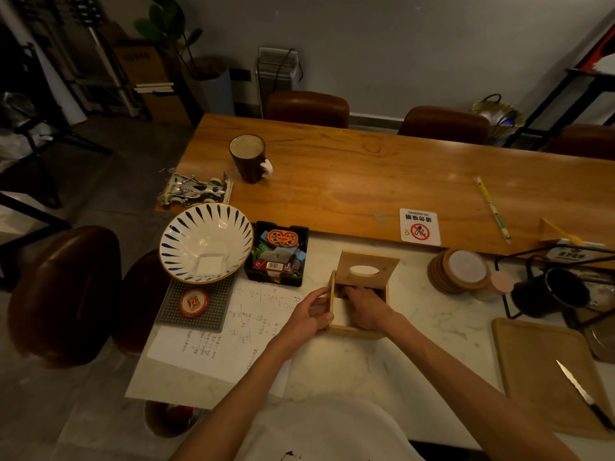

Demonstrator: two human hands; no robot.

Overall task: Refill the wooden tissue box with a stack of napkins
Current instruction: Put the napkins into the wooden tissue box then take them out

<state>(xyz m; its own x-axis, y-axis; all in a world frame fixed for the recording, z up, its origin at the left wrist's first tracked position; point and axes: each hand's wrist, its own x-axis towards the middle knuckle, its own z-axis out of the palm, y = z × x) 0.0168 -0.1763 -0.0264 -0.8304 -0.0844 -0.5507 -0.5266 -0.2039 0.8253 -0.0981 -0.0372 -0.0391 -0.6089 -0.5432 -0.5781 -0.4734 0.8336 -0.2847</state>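
Head view: square wooden tissue box sits near-centre on the marble counter, hinged lid with oval slot tipped up at the far side. Left hand fingers curl on the box's left wall; right hand reaches inside, fingers hidden, grip unclear. White napkins show inside; seating them and closing the lid remain.

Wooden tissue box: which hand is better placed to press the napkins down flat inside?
Right. The right hand is already inside the open wooden tissue box, on the napkins; the left hand grips the box's outer left wall.
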